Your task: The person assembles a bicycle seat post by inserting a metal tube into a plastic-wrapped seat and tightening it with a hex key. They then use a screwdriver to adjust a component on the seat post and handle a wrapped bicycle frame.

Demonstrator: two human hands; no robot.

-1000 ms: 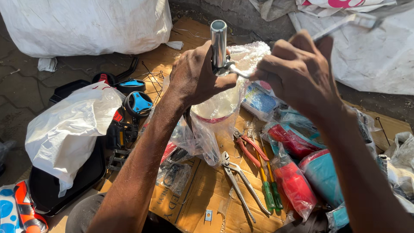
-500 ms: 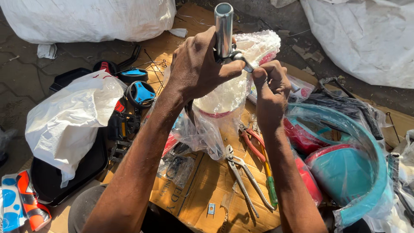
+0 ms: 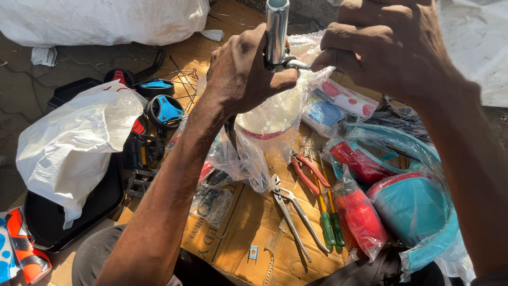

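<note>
My left hand grips a shiny upright metal tube near its lower end, above a part wrapped in clear plastic. My right hand is closed on a slim metal wrench whose head sits on a clamp at the tube's base. Both hands are raised over a flattened cardboard sheet covered with parts and tools.
Steel pliers, red-handled pliers and green-handled screwdrivers lie on the cardboard. Teal plastic parts and red bagged parts sit at right. A white plastic bag, black tray and black pedals are at left.
My right hand has swung from low beside the tube up and to the right with the wrench. The view has moved closer, and the tube stays in my left hand.
</note>
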